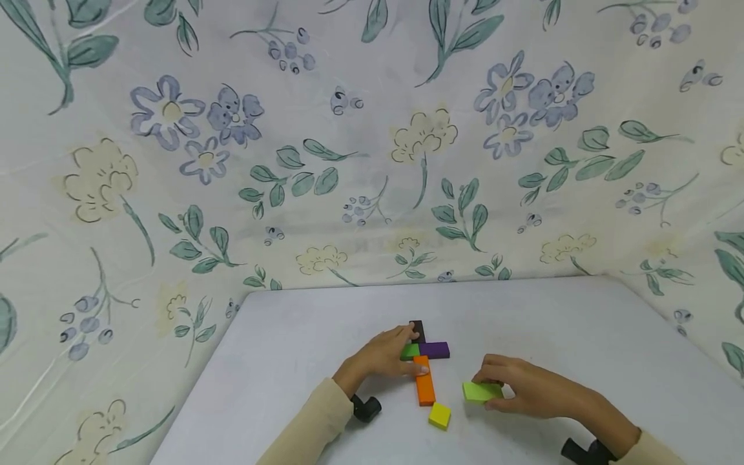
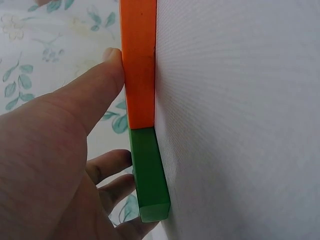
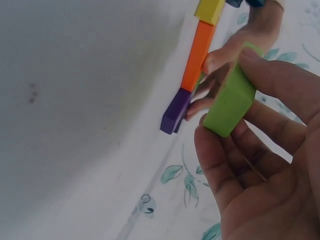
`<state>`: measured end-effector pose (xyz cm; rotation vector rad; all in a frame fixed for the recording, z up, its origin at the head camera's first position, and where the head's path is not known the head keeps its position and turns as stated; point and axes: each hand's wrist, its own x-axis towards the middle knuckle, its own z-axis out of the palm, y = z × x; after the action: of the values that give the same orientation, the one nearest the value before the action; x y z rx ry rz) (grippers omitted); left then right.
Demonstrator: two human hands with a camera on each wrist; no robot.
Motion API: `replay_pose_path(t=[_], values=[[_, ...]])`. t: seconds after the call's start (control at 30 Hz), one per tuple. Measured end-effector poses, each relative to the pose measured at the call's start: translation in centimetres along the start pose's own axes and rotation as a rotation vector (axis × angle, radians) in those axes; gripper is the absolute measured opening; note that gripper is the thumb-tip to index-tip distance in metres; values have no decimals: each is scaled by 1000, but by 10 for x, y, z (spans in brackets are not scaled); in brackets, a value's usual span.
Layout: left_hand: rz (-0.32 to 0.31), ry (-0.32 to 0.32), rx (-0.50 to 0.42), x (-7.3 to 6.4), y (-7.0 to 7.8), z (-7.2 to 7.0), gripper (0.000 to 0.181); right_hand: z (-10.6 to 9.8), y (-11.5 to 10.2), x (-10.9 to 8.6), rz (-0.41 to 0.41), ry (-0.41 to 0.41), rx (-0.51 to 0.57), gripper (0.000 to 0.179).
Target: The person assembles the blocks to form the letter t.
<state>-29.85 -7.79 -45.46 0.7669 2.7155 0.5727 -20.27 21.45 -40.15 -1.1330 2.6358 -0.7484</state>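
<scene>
My right hand point(image 1: 531, 387) pinches a light green block point(image 1: 478, 392) between thumb and fingers. In the right wrist view the light green block point(image 3: 230, 107) is tilted and held apart from the others. My left hand point(image 1: 380, 354) rests by a group of flat blocks on the table. Its thumb touches the orange block point(image 1: 425, 387), and its fingertips reach the dark brown block point(image 1: 417, 330). A purple block point(image 1: 436, 350) and a green block point(image 1: 410, 351) lie end to end between those two. By the near end of the orange block sits a yellow block point(image 1: 440, 416), turned at an angle.
The blocks lie on a white table point(image 1: 290, 323). Behind and beside it hangs a flowered cloth point(image 1: 372, 129). A black wrist camera point(image 1: 367, 409) sits under the left wrist, another wrist camera point(image 1: 584, 452) under the right.
</scene>
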Motion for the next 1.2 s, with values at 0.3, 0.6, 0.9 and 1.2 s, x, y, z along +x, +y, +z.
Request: replay_pose_path(t=[0.3, 0.6, 0.9, 1.2], values=[[-1, 0, 9, 1, -1, 1, 98, 16, 6, 0, 14, -52, 6, 27], [4, 1, -4, -1, 2, -2, 95, 26, -1, 2, 28, -114, 15, 25], [-2, 8, 21, 1, -1, 1, 96, 30, -1, 4, 12, -100, -13, 26], [-10, 0, 2, 0, 1, 1, 98, 34, -1, 4, 33, -95, -32, 29]])
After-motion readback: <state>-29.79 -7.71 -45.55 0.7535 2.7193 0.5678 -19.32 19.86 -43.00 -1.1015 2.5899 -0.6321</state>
